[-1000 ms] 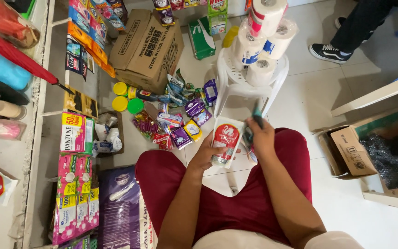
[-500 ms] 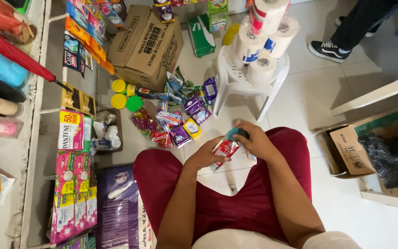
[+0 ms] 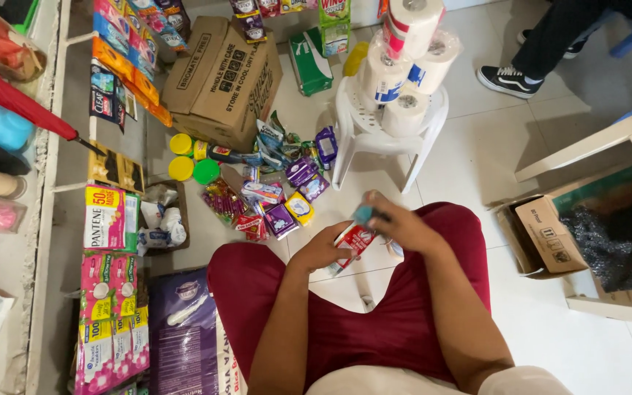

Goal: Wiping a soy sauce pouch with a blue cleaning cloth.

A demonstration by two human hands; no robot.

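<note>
I sit on the floor in dark red trousers, both hands held over my lap. My left hand [image 3: 323,250] grips the lower end of a small red and white packet [image 3: 352,241], which is tilted edge-on. My right hand [image 3: 398,225] is closed over the packet's upper end and also pinches a small teal object [image 3: 363,213] between its fingers. A heap of small sachets and packets [image 3: 279,197] lies on the floor just beyond my left hand.
A white plastic stool [image 3: 367,132] bears toilet paper rolls [image 3: 404,66]. Cardboard boxes [image 3: 221,77] stand behind the heap, coloured lids [image 3: 188,157] beside them. Shelves of packets [image 3: 111,219] line the left. An open box [image 3: 550,234] sits right; another person's shoe [image 3: 506,79] is top right.
The packet has turned from facing me flat to tilted edge-on. My right hand has come down from above the packet onto its upper end, and both hands dropped lower.
</note>
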